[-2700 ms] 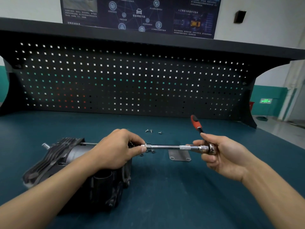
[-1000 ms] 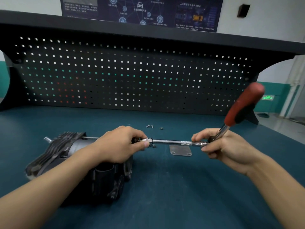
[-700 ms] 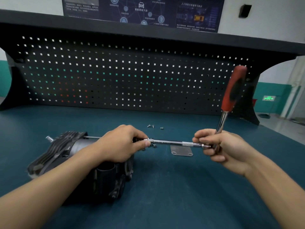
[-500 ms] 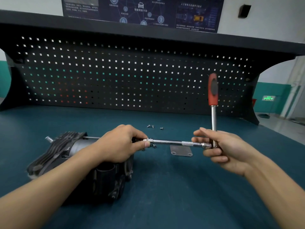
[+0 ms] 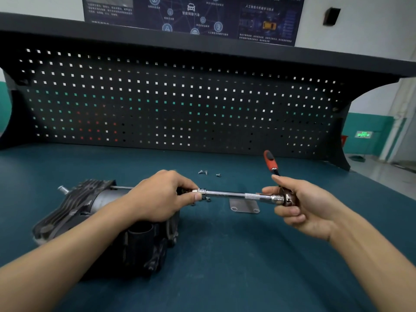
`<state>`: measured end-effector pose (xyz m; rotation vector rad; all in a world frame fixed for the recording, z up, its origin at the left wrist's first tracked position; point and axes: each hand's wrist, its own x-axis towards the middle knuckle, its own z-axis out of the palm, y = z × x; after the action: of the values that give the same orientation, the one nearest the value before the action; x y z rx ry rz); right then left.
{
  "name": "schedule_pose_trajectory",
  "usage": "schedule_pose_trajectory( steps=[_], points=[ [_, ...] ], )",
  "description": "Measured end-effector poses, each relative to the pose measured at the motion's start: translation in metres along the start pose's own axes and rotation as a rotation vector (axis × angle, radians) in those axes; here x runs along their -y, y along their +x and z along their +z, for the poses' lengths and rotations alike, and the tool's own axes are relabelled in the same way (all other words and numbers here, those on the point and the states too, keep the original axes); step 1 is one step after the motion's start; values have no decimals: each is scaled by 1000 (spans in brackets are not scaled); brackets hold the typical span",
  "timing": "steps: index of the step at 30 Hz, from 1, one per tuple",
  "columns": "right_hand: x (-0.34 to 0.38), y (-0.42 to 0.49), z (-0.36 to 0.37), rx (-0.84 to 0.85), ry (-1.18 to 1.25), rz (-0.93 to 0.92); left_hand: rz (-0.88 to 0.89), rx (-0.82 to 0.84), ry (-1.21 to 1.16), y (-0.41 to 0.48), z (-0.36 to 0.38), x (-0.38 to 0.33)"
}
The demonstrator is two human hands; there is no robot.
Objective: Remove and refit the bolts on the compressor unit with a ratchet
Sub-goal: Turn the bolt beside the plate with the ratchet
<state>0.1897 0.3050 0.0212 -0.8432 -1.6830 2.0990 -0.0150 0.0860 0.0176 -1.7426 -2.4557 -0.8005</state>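
Note:
The dark finned compressor unit (image 5: 94,212) lies on its side on the teal bench, left of centre. My left hand (image 5: 162,197) rests on its right end and pinches the socket end of the chrome extension bar (image 5: 227,194), which runs level to the right. My right hand (image 5: 301,203) grips the ratchet head (image 5: 286,199). The ratchet's red handle (image 5: 269,160) points away from me, low over the bench. The bolt under the socket is hidden by my left fingers.
Three loose bolts (image 5: 206,172) lie on the bench behind the bar, and a few more (image 5: 208,199) sit just under it. A small grey metal plate (image 5: 244,206) lies below the bar. The black pegboard (image 5: 180,104) closes off the back of the bench.
The red handle has swung from upright, over the top, down and away from me to lie low over the bench. My left hand has stayed on the socket end.

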Motion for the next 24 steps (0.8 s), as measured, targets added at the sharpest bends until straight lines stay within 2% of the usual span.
schedule_pose_trajectory(
  steps=[4,8,17,24],
  points=[
    [-1,1,-3,2,-41,-7,-9,7,-4,-1,0,0],
    [3,-2,-6,101,-19,-40,-13,5,-20,0,0,1],
    [4,-11,-19,269,-186,-274,-18,-26,-11,2,3,6],
    [0,-15,-21,334,-502,-463,-15,-52,10,1,4,9]
  ],
)
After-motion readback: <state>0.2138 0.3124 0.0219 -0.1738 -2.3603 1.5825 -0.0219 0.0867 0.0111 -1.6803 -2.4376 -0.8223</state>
